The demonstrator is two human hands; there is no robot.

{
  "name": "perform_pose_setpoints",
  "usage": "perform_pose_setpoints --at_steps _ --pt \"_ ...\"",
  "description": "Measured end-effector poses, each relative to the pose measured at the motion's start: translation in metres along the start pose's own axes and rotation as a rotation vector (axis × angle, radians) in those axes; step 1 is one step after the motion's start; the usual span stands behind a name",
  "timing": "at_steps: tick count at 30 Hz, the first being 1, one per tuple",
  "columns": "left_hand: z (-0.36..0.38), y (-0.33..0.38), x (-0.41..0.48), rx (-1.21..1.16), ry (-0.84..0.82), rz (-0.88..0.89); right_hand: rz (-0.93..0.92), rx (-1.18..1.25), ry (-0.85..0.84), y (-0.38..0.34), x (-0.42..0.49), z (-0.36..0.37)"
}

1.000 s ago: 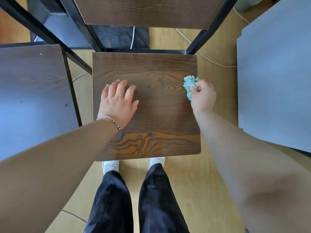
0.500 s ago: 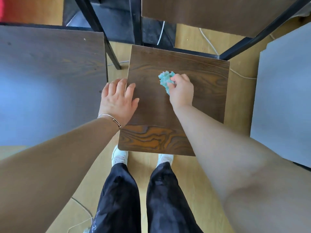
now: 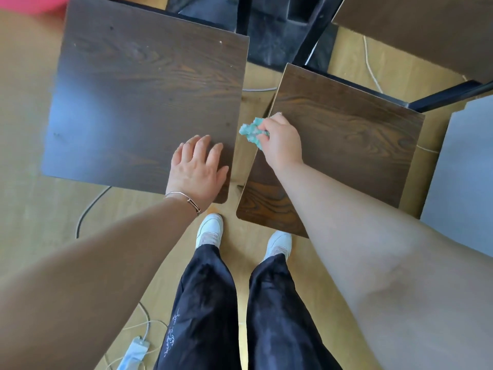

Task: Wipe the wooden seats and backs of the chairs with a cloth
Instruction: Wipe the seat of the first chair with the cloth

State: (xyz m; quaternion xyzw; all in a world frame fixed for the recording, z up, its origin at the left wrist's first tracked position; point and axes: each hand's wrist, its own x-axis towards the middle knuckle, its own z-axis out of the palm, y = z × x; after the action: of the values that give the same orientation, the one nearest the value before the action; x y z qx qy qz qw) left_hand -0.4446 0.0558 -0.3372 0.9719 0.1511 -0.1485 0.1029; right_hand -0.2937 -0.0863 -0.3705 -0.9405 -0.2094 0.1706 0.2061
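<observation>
Your right hand (image 3: 280,141) is sweeping the cloth (image 3: 252,130) leftward. A second ago it was at the right edge of the right seat (image 3: 346,145), then near the middle, and now it is reaching that seat's left edge. The teal wad is poking out over the gap toward the left seat (image 3: 146,102). Your fingers are curling tightly round the cloth, pinching it bunched rather than spread, so only a small patch is meeting the wood. Your left hand (image 3: 197,169) is shifting too: it is now lying flat, fingers straight and slightly spread, on the near right corner of the left seat, holding nothing. Your view is swinging left with it, bringing the whole left seat into sight. This probably means you are finishing one full pass across the right seat and getting ready to carry on to the left one. That seat's far part is showing pale specks that seem to need wiping. The back (image 3: 413,28) at the far right is looking untouched from here, so the backs are likely waiting their turn.
</observation>
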Motion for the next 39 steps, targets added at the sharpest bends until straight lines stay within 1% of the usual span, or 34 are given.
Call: perform_pose_setpoints --at_steps 4,7,14,19,21,24,30,32,35,39 --pt "-0.004 -0.007 -0.011 -0.004 -0.005 0.025 -0.017 0.01 -0.001 0.0 -0.036 0.011" --pt "-0.005 -0.008 -0.015 0.013 -0.009 0.065 -0.026 0.061 -0.005 0.001 -0.07 0.024" --pt "-0.005 -0.002 -0.015 0.059 -0.018 0.19 0.008 0.134 0.021 0.003 -0.144 0.05" --pt "-0.006 0.019 -0.017 0.147 -0.047 0.301 0.067 0.246 0.054 0.005 -0.168 0.045" --pt "-0.007 0.035 -0.017 0.179 -0.07 0.337 0.166 0.298 0.132 0.016 -0.179 0.036" --pt "-0.006 0.064 -0.018 0.214 -0.078 0.392 0.386 0.353 0.29 0.054 -0.205 0.013" --pt "0.006 0.126 -0.018 0.216 -0.095 0.491 0.786 0.248 0.45 0.167 -0.264 -0.038" --pt "0.011 0.145 -0.018 0.219 -0.108 0.523 0.888 0.269 0.505 0.2 -0.279 -0.045" --pt "0.019 0.163 -0.02 0.24 -0.13 0.553 0.985 0.366 0.505 0.221 -0.283 -0.046" --pt "0.024 0.168 -0.021 0.256 -0.133 0.559 0.996 0.402 0.509 0.22 -0.276 -0.037"
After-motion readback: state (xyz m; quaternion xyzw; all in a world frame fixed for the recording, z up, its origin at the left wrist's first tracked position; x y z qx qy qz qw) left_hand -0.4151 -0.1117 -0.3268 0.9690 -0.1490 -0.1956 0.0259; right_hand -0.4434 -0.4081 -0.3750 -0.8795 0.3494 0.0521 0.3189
